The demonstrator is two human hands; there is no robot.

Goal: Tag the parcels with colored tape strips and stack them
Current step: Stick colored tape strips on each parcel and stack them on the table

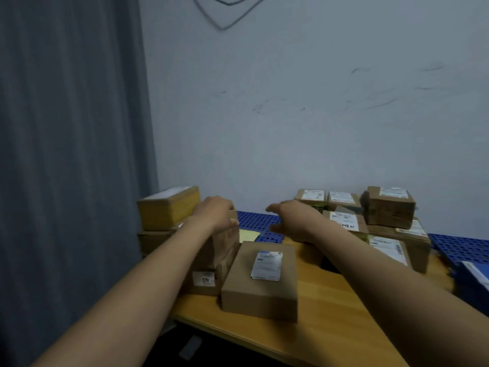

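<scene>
A tall brown parcel (211, 263) with a small "04" label stands at the table's left. My left hand (215, 213) grips its top, fingers curled over the far edge. Just to its right lies a flat brown parcel (260, 282) with a white label, touched by neither hand. My right hand (293, 221) hovers beyond that parcel with thumb and fingers spread, holding nothing. A yellow-wrapped parcel (169, 207) sits on a brown box behind my left hand. No tape is visible.
Several labelled brown parcels are piled at the right (389, 207). A blue perforated mat (258, 221) covers the back of the wooden table (330, 327), with a yellow sheet (248, 235) on it. A grey curtain (71, 154) hangs at left, and a wall stands behind.
</scene>
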